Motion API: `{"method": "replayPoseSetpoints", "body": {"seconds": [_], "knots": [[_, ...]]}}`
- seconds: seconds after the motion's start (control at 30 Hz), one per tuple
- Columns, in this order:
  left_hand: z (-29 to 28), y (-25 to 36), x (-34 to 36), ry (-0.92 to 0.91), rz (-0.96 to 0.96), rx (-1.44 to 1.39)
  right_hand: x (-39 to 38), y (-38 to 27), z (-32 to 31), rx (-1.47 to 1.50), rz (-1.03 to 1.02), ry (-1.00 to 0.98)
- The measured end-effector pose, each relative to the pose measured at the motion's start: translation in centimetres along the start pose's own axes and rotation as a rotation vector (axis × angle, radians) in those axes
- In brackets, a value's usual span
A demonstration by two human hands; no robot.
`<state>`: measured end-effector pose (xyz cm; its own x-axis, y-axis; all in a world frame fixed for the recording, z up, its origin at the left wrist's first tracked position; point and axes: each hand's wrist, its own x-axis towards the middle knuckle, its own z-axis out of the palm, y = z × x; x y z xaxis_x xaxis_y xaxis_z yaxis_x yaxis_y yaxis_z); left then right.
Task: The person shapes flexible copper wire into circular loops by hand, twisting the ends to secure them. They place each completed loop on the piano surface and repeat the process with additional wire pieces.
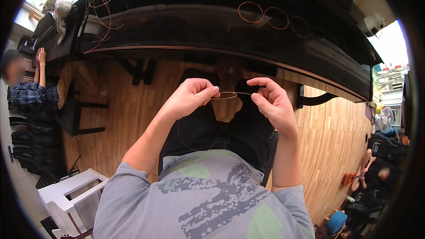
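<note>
Item: thin pale wire (236,94), one, looped between your two hands above your lap. Your left hand (197,93): thumb and fingers pinched on the wire. Your right hand (272,102): index finger raised, thumb at the strand; whether it grips cannot be told. Likely faults: loop springing open, should your left pinch slacken; kinking, from a hard pull; snagging, from slack trailing across your dark trousers (254,128).

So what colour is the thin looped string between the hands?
The looped string is pale tan, best in the head view.
</note>
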<state>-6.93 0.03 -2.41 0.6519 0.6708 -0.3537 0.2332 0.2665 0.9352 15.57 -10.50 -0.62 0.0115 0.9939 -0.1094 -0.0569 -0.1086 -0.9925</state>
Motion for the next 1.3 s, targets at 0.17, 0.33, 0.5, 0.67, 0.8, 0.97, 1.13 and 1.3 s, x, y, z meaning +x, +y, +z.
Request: {"method": "replayPoseSetpoints", "body": {"seconds": [0.17,0.33,0.5,0.67,0.8,0.97,1.13,1.3], "knots": [[-0.2,-0.7,1.2,-0.259,-0.174,-0.3,-0.4,-0.1,0.4,0.452,0.057,-0.216],[0.0,-1.5,2.5,-0.277,-0.294,-0.392,0.4,2.9,1.8,0.112,-0.069,0.098],[0.6,-1.5,2.7,-0.333,-0.314,-0.378,1.9,3.2,3.4,-0.123,-0.164,0.152],[1.0,0.1,1.9,-0.302,-0.247,-0.402,3.7,3.4,2.1,0.124,-0.016,0.138],[1.2,2.4,0.7,-0.16,-0.049,-0.197,4.1,1.6,1.8,0.187,-0.008,0.171],[0.6,3.3,1.4,-0.201,0.092,-0.073,5.0,-1.0,0.5,-0.07,-0.054,0.082],[-1.0,4.5,1.7,-0.155,0.132,0.073,5.3,-4.1,-1.7,-0.186,-0.01,-0.181],[-2.4,4.1,2.4,-0.037,0.237,0.029,5.5,-5.8,-1.3,-0.159,-0.063,-0.121]]}}
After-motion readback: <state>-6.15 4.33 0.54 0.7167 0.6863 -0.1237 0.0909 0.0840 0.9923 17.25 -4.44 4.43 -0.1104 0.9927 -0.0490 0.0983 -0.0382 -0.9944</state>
